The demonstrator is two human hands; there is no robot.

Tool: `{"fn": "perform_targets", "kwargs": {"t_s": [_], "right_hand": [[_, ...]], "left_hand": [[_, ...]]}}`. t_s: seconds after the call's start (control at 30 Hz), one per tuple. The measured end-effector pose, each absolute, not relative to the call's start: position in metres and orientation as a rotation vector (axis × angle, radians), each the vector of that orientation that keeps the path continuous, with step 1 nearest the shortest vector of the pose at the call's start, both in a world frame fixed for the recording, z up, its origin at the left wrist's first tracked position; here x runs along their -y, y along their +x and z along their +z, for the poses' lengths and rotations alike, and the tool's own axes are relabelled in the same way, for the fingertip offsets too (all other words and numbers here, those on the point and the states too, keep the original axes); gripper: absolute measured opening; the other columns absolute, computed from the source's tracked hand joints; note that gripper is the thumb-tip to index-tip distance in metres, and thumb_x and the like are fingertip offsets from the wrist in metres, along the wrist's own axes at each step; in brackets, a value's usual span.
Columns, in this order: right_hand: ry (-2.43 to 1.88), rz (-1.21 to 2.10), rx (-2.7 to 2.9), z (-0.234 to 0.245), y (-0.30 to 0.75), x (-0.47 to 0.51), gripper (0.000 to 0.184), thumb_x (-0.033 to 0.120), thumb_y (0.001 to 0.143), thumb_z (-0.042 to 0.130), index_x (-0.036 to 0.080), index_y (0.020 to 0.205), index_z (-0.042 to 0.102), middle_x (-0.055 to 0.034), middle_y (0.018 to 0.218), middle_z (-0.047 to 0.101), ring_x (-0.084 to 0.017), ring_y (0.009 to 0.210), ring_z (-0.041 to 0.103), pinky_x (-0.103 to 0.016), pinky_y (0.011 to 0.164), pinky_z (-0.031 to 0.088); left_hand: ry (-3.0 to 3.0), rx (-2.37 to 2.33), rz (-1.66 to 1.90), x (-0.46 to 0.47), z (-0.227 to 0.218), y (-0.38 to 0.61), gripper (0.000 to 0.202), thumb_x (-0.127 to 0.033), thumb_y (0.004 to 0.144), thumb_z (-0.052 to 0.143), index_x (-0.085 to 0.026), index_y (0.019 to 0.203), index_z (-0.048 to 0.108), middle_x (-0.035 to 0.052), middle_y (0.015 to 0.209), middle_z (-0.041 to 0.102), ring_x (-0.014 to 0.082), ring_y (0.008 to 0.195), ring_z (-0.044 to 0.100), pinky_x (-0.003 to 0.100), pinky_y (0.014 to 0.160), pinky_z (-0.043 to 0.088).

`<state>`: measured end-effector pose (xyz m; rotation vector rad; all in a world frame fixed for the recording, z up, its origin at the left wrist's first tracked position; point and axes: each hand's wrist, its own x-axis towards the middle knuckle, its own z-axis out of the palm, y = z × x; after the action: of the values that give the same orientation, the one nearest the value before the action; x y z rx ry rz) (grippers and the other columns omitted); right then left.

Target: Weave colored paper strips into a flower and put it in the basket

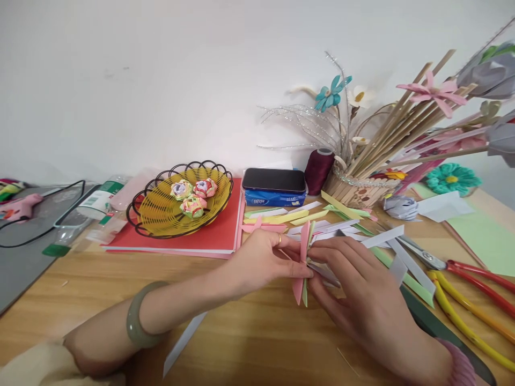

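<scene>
Both my hands meet over a wooden table [100,284] on a small bundle of folded paper strips [302,257], pink, green and white. My left hand [261,262], with a ring and a green bangle on the wrist, pinches the bundle from the left, fingers closed. My right hand [354,289] grips it from the right, its fingers curled around the white and grey strips. More loose paper strips [281,217] lie just beyond the hands.
A yellow wire basket [161,214] with three paper roses sits on a red book [217,236]. Behind are a tissue pack with a phone [273,180], a thread spool [317,169] and a stick holder of paper flowers [358,190]. Scissors [426,257] and pliers [475,300] lie right.
</scene>
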<state>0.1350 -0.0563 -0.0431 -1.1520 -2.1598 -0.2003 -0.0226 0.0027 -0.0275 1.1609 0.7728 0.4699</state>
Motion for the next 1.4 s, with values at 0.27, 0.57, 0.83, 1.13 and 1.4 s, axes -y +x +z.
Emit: {"fn": "perform_targets", "kwargs": {"t_s": [0.27, 0.57, 0.83, 1.13, 1.4], "right_hand": [[-1.149, -0.057, 2.133, -0.045, 0.139, 0.054, 0.013, 0.013, 0.084, 0.052, 0.019, 0.095, 0.051, -0.0058, 0.086, 0.062, -0.020, 0.081, 0.057, -0.034, 0.067, 0.050], [-1.182, -0.260, 2.207, -0.047, 0.145, 0.055, 0.012, 0.017, 0.089, 0.048, 0.015, 0.098, 0.056, -0.0081, 0.090, 0.067, -0.020, 0.078, 0.062, -0.033, 0.065, 0.050], [-1.100, -0.243, 2.227, -0.045, 0.146, 0.053, 0.010, 0.009, 0.086, 0.048, 0.015, 0.085, 0.056, -0.0066, 0.079, 0.065, -0.019, 0.071, 0.058, -0.031, 0.062, 0.045], [-1.285, -0.129, 2.102, -0.044, 0.152, 0.051, 0.020, 0.029, 0.088, 0.051, 0.015, 0.102, 0.053, -0.0068, 0.087, 0.067, -0.018, 0.071, 0.064, -0.028, 0.059, 0.049], [-1.218, -0.142, 2.002, -0.042, 0.152, 0.051, 0.014, 0.030, 0.089, 0.051, 0.020, 0.098, 0.056, -0.0034, 0.075, 0.069, -0.014, 0.056, 0.063, -0.024, 0.047, 0.046]], "left_hand": [[1.177, -0.753, 0.469, -0.004, -0.029, -0.022, 0.007, -0.013, 0.061, 0.069, -0.013, 0.067, 0.066, -0.0008, 0.064, 0.063, 0.0133, 0.067, 0.058, 0.026, 0.072, 0.044], [1.284, -0.737, 0.403, -0.008, -0.028, -0.026, 0.016, -0.014, 0.066, 0.064, -0.013, 0.081, 0.067, 0.0026, 0.080, 0.064, 0.0134, 0.076, 0.056, 0.026, 0.075, 0.043], [1.296, -0.802, 0.449, -0.003, -0.025, -0.026, 0.038, -0.017, 0.062, 0.069, -0.015, 0.098, 0.056, -0.0005, 0.072, 0.059, 0.0126, 0.070, 0.057, 0.027, 0.071, 0.045], [1.750, -0.856, 0.637, 0.008, -0.025, -0.032, 0.028, -0.015, 0.079, 0.050, -0.025, 0.105, 0.056, -0.0001, 0.091, 0.060, 0.0085, 0.066, 0.057, 0.020, 0.056, 0.048], [2.358, -0.925, 0.903, 0.004, -0.028, -0.029, 0.028, -0.012, 0.075, 0.051, -0.015, 0.100, 0.063, 0.0060, 0.095, 0.069, 0.0146, 0.079, 0.063, 0.028, 0.070, 0.054]]}}
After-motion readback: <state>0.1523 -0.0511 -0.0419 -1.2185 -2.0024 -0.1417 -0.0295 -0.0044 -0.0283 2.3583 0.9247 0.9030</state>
